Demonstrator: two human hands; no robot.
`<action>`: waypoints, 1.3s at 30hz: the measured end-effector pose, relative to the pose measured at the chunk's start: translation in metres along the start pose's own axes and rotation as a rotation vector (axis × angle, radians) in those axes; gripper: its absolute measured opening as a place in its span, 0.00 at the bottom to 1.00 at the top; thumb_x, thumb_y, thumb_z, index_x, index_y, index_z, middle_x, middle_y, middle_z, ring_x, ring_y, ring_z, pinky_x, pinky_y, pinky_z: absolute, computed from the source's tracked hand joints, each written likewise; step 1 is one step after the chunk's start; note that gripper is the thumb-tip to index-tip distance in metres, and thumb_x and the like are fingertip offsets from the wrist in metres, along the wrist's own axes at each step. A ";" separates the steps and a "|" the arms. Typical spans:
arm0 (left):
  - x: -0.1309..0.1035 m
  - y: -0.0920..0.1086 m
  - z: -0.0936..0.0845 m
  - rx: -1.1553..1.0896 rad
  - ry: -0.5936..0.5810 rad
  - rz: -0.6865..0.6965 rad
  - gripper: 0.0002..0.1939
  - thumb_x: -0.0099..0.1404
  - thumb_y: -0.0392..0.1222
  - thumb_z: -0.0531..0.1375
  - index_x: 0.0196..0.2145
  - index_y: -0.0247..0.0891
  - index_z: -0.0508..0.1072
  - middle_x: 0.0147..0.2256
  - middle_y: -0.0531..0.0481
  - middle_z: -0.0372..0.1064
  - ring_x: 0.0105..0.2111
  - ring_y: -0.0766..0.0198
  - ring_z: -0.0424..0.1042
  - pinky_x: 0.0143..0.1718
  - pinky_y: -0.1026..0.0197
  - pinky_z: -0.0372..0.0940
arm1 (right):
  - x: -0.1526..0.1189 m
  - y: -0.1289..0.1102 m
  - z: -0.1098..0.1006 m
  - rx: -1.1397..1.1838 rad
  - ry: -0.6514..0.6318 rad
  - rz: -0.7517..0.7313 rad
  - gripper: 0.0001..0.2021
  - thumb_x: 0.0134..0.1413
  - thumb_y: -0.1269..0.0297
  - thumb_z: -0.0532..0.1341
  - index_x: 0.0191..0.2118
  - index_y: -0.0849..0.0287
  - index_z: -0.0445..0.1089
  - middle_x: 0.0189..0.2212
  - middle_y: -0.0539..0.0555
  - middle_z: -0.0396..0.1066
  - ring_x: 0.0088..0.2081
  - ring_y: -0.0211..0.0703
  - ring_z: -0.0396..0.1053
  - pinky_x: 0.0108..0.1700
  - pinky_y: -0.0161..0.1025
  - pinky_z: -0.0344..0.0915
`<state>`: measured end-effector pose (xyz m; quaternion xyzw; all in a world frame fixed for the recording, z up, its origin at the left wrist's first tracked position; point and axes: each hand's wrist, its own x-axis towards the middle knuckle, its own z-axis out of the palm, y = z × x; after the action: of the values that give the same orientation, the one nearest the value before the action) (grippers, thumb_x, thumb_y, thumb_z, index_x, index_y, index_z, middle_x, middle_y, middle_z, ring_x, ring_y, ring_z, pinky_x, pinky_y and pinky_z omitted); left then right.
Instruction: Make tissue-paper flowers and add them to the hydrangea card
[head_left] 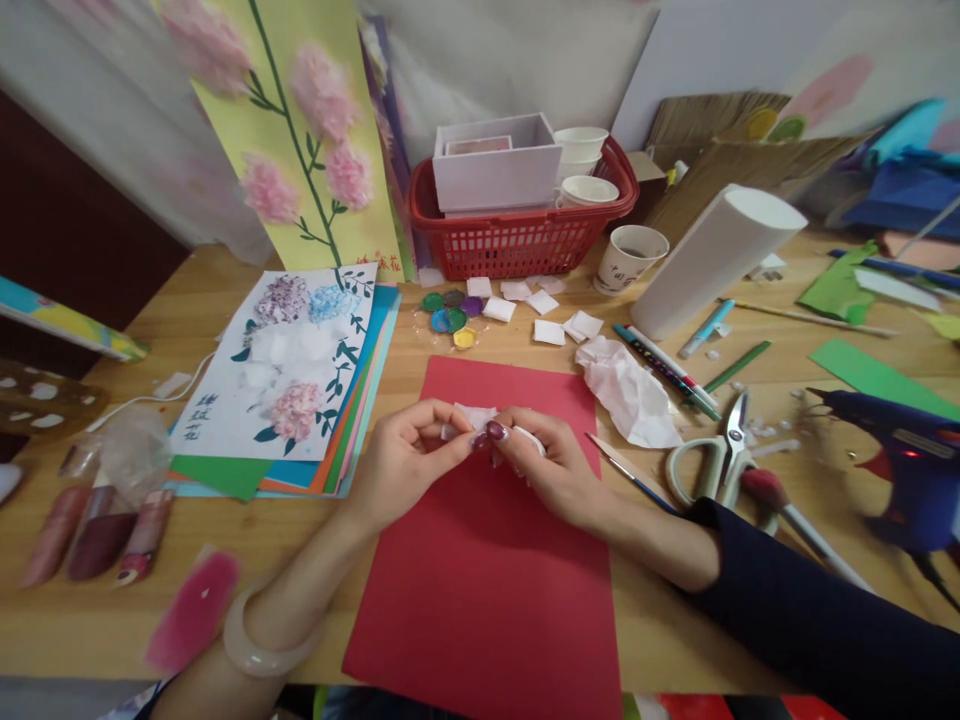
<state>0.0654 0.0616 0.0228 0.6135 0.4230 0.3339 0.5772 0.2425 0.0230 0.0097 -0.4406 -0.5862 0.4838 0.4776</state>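
Above a red sheet of paper (487, 580), both hands meet over a small piece of white tissue paper (475, 414). My left hand (412, 455) pinches one side of it between thumb and fingers. With thumb and fingertips together, my right hand (551, 455) grips the other side, and more white shows under its curled fingers. Several small folded white squares (550, 332) lie beyond the red sheet, beside paint pots (448, 320). To the right of the sheet rests a crumpled white tissue (630, 392).
Scissors (720, 455), a paintbrush (634, 472), markers (667, 365) and a blue glue gun (900, 450) lie on the right. A red basket (517, 245) and a paper cup (630, 255) stand behind. Flower artwork (225, 400) tops coloured papers on the left.
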 end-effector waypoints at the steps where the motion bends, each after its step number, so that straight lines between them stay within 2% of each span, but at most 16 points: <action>1: 0.000 0.000 0.000 0.000 -0.009 0.004 0.05 0.59 0.38 0.64 0.29 0.37 0.71 0.23 0.58 0.72 0.23 0.73 0.69 0.27 0.72 0.62 | 0.000 0.000 0.000 -0.006 -0.001 -0.001 0.15 0.63 0.56 0.55 0.27 0.59 0.65 0.22 0.47 0.61 0.25 0.35 0.56 0.28 0.33 0.55; 5: 0.001 0.000 -0.002 0.025 -0.021 0.025 0.04 0.58 0.38 0.64 0.29 0.37 0.72 0.26 0.56 0.74 0.26 0.71 0.72 0.31 0.71 0.64 | 0.000 0.001 0.000 -0.051 -0.005 0.011 0.15 0.62 0.57 0.54 0.27 0.58 0.64 0.22 0.48 0.62 0.26 0.36 0.57 0.29 0.33 0.56; 12: 0.002 0.003 0.001 -0.015 -0.020 0.010 0.06 0.59 0.39 0.65 0.29 0.38 0.71 0.24 0.57 0.73 0.24 0.72 0.71 0.28 0.72 0.63 | 0.000 0.001 0.000 -0.047 -0.005 -0.010 0.12 0.60 0.63 0.54 0.26 0.58 0.64 0.22 0.47 0.62 0.25 0.35 0.57 0.29 0.33 0.56; 17: 0.001 0.006 0.002 -0.032 -0.009 -0.001 0.05 0.62 0.42 0.62 0.33 0.39 0.74 0.26 0.55 0.75 0.26 0.71 0.73 0.27 0.72 0.64 | 0.002 -0.001 -0.001 -0.016 -0.003 0.007 0.12 0.60 0.64 0.53 0.26 0.59 0.64 0.23 0.48 0.63 0.24 0.34 0.58 0.28 0.33 0.55; 21: 0.000 0.007 0.002 -0.018 0.014 0.009 0.04 0.62 0.41 0.62 0.34 0.39 0.75 0.27 0.54 0.77 0.29 0.69 0.75 0.32 0.72 0.67 | 0.002 0.000 0.000 -0.015 0.001 0.023 0.13 0.61 0.63 0.53 0.26 0.58 0.64 0.24 0.48 0.65 0.26 0.36 0.60 0.30 0.33 0.57; 26: 0.000 0.009 0.002 -0.034 0.009 0.020 0.04 0.61 0.39 0.61 0.33 0.38 0.75 0.27 0.53 0.77 0.29 0.67 0.76 0.32 0.69 0.69 | 0.000 0.002 0.000 0.001 -0.006 0.053 0.12 0.62 0.61 0.53 0.29 0.59 0.67 0.23 0.47 0.63 0.24 0.34 0.57 0.29 0.33 0.56; 32: 0.001 0.007 0.001 0.049 -0.006 0.046 0.06 0.61 0.40 0.61 0.34 0.38 0.77 0.31 0.50 0.78 0.31 0.64 0.77 0.32 0.67 0.69 | 0.001 -0.002 0.002 0.004 0.020 0.074 0.15 0.60 0.55 0.57 0.26 0.59 0.64 0.22 0.47 0.61 0.25 0.35 0.56 0.29 0.33 0.55; 39: 0.001 0.007 0.003 0.066 0.048 0.046 0.06 0.57 0.41 0.63 0.31 0.37 0.77 0.27 0.49 0.77 0.28 0.64 0.75 0.29 0.66 0.69 | 0.002 -0.002 0.002 -0.015 0.023 0.055 0.12 0.59 0.62 0.55 0.25 0.58 0.63 0.22 0.47 0.60 0.26 0.36 0.56 0.30 0.33 0.56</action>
<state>0.0696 0.0618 0.0298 0.6335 0.4336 0.3476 0.5384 0.2397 0.0244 0.0117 -0.4654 -0.5720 0.4873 0.4676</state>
